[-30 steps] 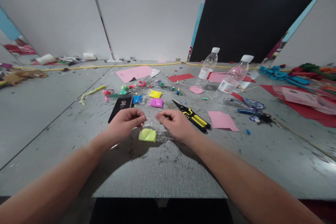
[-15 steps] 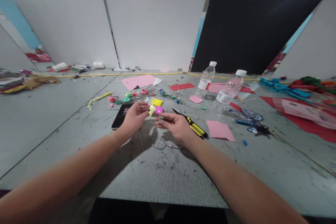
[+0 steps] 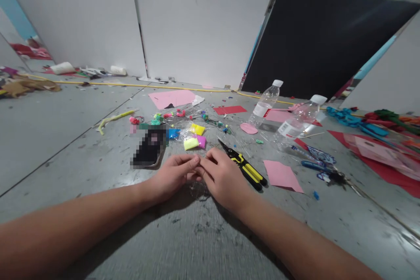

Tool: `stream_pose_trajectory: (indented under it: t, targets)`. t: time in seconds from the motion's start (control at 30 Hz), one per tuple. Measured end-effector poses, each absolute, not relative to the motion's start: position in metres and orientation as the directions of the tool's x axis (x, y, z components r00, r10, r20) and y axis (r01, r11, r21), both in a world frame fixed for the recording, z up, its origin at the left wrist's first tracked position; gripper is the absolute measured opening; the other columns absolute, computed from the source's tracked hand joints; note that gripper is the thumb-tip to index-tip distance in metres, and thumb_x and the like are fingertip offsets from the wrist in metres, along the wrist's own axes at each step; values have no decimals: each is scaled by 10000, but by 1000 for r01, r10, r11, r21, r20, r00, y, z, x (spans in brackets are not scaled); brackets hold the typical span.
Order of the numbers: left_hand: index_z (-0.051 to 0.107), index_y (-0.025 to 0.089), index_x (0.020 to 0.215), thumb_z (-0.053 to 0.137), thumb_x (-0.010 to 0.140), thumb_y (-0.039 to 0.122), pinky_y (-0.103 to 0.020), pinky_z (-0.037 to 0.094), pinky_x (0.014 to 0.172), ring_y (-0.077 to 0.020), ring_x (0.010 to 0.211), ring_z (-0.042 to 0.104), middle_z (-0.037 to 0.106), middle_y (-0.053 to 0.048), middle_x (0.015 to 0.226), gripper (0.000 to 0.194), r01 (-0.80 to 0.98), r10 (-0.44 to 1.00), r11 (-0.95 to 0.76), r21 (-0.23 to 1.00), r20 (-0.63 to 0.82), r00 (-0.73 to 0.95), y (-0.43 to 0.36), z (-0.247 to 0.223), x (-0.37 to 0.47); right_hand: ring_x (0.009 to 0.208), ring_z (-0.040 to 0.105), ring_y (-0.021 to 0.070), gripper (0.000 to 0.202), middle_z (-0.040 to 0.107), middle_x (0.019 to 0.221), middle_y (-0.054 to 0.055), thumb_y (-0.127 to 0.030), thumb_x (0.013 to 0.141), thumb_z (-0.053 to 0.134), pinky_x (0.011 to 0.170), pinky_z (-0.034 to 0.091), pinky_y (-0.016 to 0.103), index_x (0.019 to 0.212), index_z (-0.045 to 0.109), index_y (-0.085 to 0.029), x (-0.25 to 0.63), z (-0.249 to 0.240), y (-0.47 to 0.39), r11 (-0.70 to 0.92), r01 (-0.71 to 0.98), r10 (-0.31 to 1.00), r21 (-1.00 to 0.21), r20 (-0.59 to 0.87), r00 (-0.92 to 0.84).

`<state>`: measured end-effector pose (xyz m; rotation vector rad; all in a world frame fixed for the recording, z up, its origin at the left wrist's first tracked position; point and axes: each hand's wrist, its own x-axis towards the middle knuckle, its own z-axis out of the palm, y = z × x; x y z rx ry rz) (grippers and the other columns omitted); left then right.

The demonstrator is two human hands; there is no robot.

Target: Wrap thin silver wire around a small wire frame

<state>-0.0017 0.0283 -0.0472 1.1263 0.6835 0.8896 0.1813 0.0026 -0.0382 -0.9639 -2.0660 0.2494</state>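
My left hand point(image 3: 175, 175) and my right hand point(image 3: 223, 177) meet at the fingertips above the grey table point(image 3: 183, 236). Both are closed in a pinch, and whatever lies between the fingers is too small and hidden to name. Just beyond them are a light yellow packet point(image 3: 191, 143), a purple packet point(image 3: 201, 141), a yellow packet point(image 3: 197, 129) and a blue packet point(image 3: 173, 134). Beneath the hands a coil of thin wire point(image 3: 199, 190) shows in part. Yellow-and-black pliers point(image 3: 246, 168) lie beside my right hand. A dark phone point(image 3: 149, 146) lies beyond my left hand.
Two clear plastic bottles point(image 3: 267, 103) point(image 3: 300, 120) stand at the right, behind a pink paper square point(image 3: 282, 175). Small coloured clay pieces on wires point(image 3: 179, 113) spread across the middle. Red sheets point(image 3: 387, 162) lie far right; white boards point(image 3: 203, 26) stand behind.
My hands were apart and have come together at the fingertips. My left hand has moved off the packets, uncovering the blue one and more of the phone. The view has tilted and shifted.
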Motion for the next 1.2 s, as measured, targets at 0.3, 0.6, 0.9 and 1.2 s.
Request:
stream_pose_trajectory:
  t: [0.3,0.6,0.9,1.2]
  targets:
    - [794,182,881,857,861,273,-270,521,695,-147,700,664,756,-4,746,113,-114,901,127,985,-66,429,19,-44,-1,824,697,217,189,736,939,97,-159,1078,548,738,598,345,1093,736,-148,202,-51,4,773,496,613,-396,667,-424]
    - [679,208,860,759,911,273,-251,591,640,-148,670,708,756,-1,749,116,-14,905,-14,1000,19,424,12,-41,-5,619,631,166,253,666,704,14,-237,1120,452,567,518,290,912,596,-222,205,-43,4,615,503,766,-608,611,-199]
    - [657,230,1339,454,908,30,-229,641,756,-158,839,741,742,-58,1025,516,303,554,-759,576,328,765,6,-26,-13,506,574,127,421,635,661,-6,-603,1011,592,431,424,234,813,583,-232,221,-57,24,60,207,994,-976,38,-106]
    - [698,234,1257,663,993,162,-259,591,627,-185,717,677,761,-33,925,277,423,531,-830,363,282,799,-7,-48,-14,748,760,188,164,828,886,41,-196,850,781,640,587,301,713,701,-234,223,-59,26,264,284,963,-922,237,-125]
